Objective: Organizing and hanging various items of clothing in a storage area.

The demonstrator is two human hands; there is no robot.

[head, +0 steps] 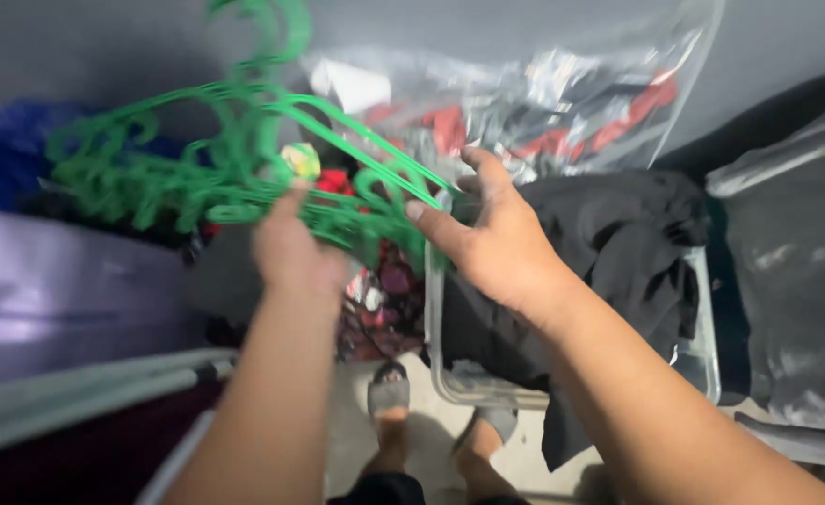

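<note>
While the left hand (286,248) grips a tangled bunch of green hangers (235,159) from below, fingers closed on them, the hooks could snag and spill. Right hand (497,243), fingers spread, touches the bunch's end above a clear tub (712,360) of black cloth (609,252). Behind: clear plastic bag (562,93), red-and-black contents, white label patch upper left.
</note>
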